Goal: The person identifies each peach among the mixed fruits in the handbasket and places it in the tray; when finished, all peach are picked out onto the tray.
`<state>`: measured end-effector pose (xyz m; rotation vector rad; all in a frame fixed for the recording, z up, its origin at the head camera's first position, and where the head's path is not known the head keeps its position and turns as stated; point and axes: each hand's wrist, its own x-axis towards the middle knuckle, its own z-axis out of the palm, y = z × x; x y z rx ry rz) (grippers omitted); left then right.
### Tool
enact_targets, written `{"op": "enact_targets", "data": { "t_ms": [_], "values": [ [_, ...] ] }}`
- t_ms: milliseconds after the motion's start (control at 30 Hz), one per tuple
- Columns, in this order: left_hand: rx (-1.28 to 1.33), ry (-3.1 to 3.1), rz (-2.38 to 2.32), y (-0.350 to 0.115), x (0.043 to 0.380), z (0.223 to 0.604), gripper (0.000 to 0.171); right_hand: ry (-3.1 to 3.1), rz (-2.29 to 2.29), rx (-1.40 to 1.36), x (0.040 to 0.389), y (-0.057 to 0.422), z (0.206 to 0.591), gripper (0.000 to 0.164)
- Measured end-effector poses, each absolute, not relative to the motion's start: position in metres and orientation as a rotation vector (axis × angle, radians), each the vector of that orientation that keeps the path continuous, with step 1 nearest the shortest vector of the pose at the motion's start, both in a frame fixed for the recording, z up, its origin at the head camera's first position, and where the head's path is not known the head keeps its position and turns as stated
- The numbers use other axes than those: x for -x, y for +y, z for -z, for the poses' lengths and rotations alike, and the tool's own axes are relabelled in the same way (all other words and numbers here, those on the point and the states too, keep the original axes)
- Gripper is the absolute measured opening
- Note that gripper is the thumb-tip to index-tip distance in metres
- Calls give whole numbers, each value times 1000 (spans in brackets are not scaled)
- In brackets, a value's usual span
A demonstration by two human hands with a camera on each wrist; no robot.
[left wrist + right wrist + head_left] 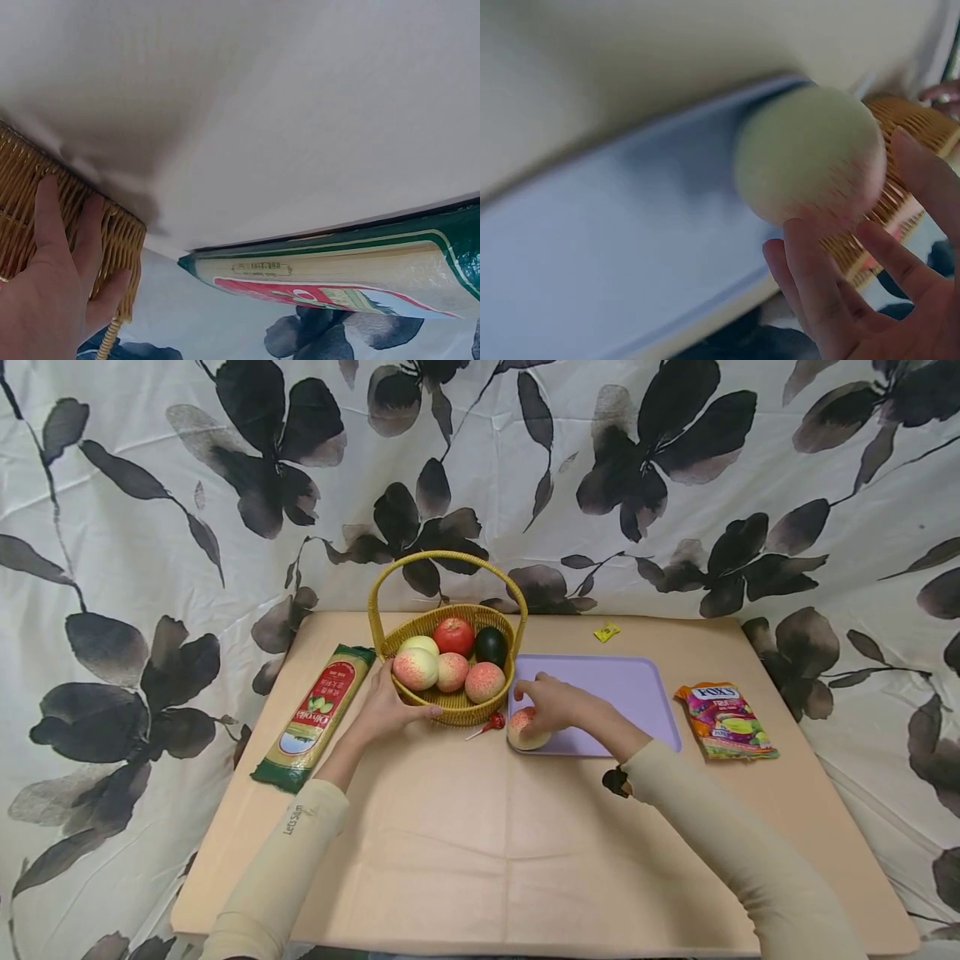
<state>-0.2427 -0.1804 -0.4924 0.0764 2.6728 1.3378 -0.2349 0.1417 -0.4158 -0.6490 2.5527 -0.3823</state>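
A pink and pale-green peach is held in my right hand, above the left edge of a lilac tray; in the right wrist view, fingers and thumb are bent about the peach. My left hand rests against the left side of a yellow wicker basket. In the left wrist view, its straight, spread fingers lie along the woven wall. Inside the basket are several peaches, a round red fruit and a dark oval avocado-like one.
A long pasta packet lies left of the basket. A small red lollipop sits between basket and tray. Right of the tray lies a Fox's candy bag; behind it, a small yellow wrapper. The basket's tall handle arches upward.
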Motion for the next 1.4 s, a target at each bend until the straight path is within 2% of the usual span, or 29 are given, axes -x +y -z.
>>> {"op": "enact_targets", "data": {
  "t_ms": [233,500,800,967,1133,1400],
  "values": [
    [-98,2685,-1366,-181,244,495,134,2620,434,735,251,123,388,58],
    [-119,2697,-1380,-184,246,497,137,2663,465,897,276,67,361,50],
    [-159,2678,-1423,-175,245,501,135,2612,507,902,289,8,371,66],
    [-150,2674,-1412,-170,243,502,133,2639,466,795,291,-8,377,65],
    [-115,2674,-1413,-172,241,500,129,2650,344,813,295,-22,379,66],
    [-112,2694,-1395,-180,239,494,134,2656,278,877,301,-40,386,58]
  ]
}}
